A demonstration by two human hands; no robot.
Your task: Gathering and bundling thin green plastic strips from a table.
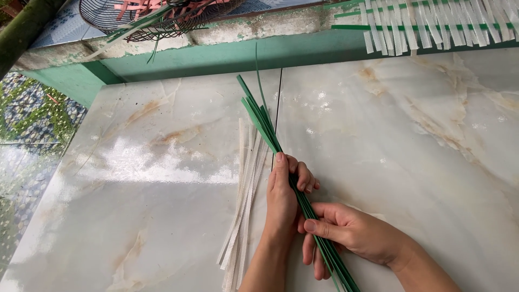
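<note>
A bundle of several long green strips (259, 116) lies slanted on the glossy marble floor tile (162, 178), its far ends fanning out toward the green wall base. My left hand (284, 197) wraps around the bundle near its middle, thumb stretched up along it. My right hand (354, 232) grips the same bundle lower down, fingers curled under the strips. Just left of my left hand lies a loose pile of white ribbed strips (244, 205), flat on the tile and untouched.
A woven panel of white and green strips (432, 24) rests at the top right against the ledge. A dark wire basket (157, 16) with pink and green strips sits at the top left. The tile's left edge drops to a pebbled ground (32, 113).
</note>
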